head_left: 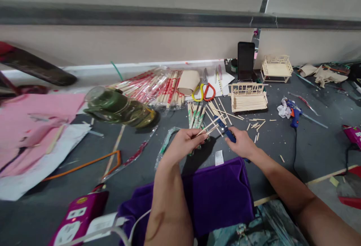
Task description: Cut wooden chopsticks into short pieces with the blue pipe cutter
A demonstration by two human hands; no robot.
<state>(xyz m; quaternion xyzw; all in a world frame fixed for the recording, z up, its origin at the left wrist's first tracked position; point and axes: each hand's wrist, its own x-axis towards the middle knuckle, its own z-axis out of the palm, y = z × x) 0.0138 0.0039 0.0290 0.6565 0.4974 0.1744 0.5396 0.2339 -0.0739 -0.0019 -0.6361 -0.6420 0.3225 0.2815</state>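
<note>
My left hand [188, 142] pinches thin wooden sticks [209, 126], their far ends pointing up and right. Closed round blue-handled cutting pliers [225, 128] is my right hand [241, 143]; the jaws meet the sticks near their far ends, and whether they are closed cannot be made out. Loose sticks [225, 110] lie just behind the tool. Beside my left hand are green-and-white wrapped chopstick packs [194, 115]. Short cut pieces [256, 125] are scattered right of the pliers. A small stick-built bench [249, 98] stands behind them.
A second miniature bench [276, 68], an upright phone [246, 61] and scissors [205, 88] are at the back. A glue gun [295, 115] lies right, its cord trailing forward. Left are a green jug [118, 110], an orange-framed saw [84, 166] and a purple power strip [80, 216].
</note>
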